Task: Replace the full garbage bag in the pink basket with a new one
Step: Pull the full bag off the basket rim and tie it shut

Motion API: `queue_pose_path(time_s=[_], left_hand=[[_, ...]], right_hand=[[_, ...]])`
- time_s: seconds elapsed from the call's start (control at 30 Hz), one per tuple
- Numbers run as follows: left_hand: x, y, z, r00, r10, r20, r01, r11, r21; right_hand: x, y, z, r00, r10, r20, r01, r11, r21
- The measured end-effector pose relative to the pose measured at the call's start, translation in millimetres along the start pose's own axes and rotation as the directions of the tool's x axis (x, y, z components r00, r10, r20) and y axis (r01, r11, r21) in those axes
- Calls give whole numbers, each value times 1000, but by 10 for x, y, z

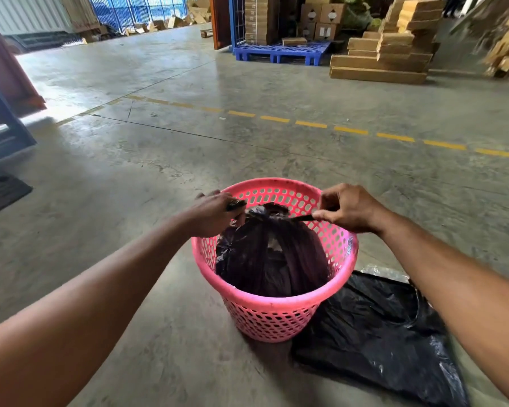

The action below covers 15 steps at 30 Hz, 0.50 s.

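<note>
A pink perforated basket stands on the concrete floor just in front of me. Inside it sits a full dark garbage bag, bunched at the top into a knot. My left hand grips one twisted end of the bag at the knot's left. My right hand pinches the other end and holds it taut to the right. A flat, unused black garbage bag lies on the floor against the basket's right side.
A dashed yellow line crosses the floor beyond the basket. Stacked cardboard boxes and a blue pallet stand at the back right. A dark mat and a blue frame are at the left edge.
</note>
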State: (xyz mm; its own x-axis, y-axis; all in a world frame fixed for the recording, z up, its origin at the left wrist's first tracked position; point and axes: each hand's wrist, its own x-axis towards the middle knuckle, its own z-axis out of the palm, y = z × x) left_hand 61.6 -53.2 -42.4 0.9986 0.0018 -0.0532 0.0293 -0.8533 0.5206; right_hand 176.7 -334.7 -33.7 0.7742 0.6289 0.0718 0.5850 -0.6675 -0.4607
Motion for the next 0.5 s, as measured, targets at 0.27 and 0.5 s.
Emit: queue_pose_path(time_s=[0.27,0.5], left_hand=[[-8,15,-191,972,-126,200,139,989,-50],[4,212,-169,893,-243,379,154,956,251]], right_hand=[[11,-208,84,992,-51,113,89,924,-371],[11,-397,273,964,9,267,125,868,-480]])
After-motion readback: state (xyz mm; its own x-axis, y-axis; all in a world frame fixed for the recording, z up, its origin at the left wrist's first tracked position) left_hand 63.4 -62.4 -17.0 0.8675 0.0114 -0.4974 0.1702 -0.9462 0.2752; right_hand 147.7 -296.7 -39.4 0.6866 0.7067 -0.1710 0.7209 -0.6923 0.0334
